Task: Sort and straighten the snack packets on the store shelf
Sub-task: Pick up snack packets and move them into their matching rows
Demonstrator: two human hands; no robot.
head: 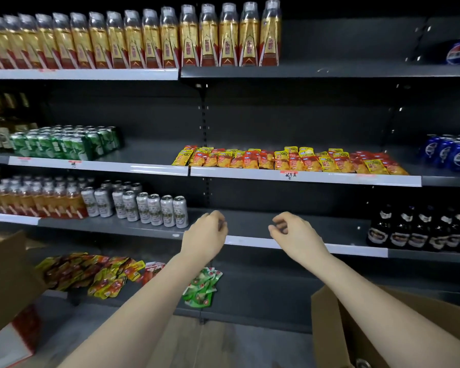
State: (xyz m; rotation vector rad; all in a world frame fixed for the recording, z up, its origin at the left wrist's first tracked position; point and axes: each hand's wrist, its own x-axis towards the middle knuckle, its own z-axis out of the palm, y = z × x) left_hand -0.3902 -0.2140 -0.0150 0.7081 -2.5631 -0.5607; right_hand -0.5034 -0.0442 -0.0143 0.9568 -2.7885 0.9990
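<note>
Both arms reach toward the shelving. The left hand [206, 235] and the right hand [294, 235] hover side by side, a gap between them, in front of the bare stretch of the lower shelf [252, 241]. Each grip is slack — fingers loosely curled, nothing in them.

The snack packets [290, 160], red and yellow, lie in overlapping rows on the middle shelf [329, 179] above the hands, filling its front edge from the upright post rightward. On the bottom shelf a loose heap of mixed packets [91, 272] sprawls at the left, with a small pile of green packets [203, 286] just beside the left forearm.

Silver cans [154, 208] stand left of the hands, dark bottles [422, 229] far right. An open cardboard box [356, 328] sits under the right arm — another box [8, 277] at the left.
</note>
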